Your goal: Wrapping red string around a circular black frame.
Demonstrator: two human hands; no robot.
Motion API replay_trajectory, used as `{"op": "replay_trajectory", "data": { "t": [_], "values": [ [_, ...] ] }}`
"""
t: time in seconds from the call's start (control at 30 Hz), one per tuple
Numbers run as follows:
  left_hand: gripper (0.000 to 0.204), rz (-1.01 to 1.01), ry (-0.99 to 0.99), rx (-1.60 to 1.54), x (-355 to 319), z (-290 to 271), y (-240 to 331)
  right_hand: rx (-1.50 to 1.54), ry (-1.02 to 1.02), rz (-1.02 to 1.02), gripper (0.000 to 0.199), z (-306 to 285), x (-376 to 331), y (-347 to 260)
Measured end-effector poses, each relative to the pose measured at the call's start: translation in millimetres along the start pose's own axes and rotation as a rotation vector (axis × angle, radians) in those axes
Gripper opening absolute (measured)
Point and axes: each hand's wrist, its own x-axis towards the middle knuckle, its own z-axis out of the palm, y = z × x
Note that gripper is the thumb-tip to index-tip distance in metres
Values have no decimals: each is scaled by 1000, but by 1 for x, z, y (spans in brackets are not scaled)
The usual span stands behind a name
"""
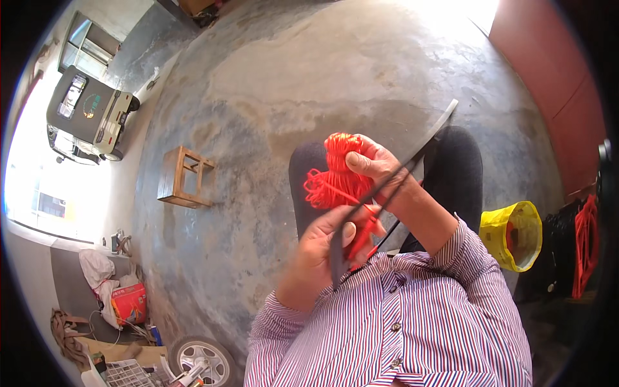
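Note:
A bundled hank of bright red cord [336, 177] hangs above my lap, gathered at its middle, with loose loops spreading on its left side. My right hand [379, 164] is closed around the hank, thumb pressed on its front. Lower down, my left hand [320, 242], slightly blurred, grips a red length of the same cord between thumb and fingers. A dark strap [336, 258] and thin black cords cross in front of both hands. Whether my left hand also holds the strap, I cannot tell. A pale grey strip [445, 117] sticks out past my right knee.
To my right stands a yellow bag [493, 237] with its mouth open, beside hanging red cord [585, 245]. A wooden stool [173, 177] is on the concrete floor at left. A wheel [205, 362] and a wire basket [126, 374] are at lower left; a three-wheeled vehicle [87, 113] stands beyond.

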Motion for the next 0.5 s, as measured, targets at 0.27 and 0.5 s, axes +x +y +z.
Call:
{"op": "replay_trajectory", "data": {
  "t": [0.27,0.5],
  "values": [
    [51,17,199,-563,12,10,-14,-63,-678,-156,31,7,-8,-12],
    [50,197,-17,-309,5,-25,-13,-385,28,-187,40,-17,-31,-1]
  ]
}}
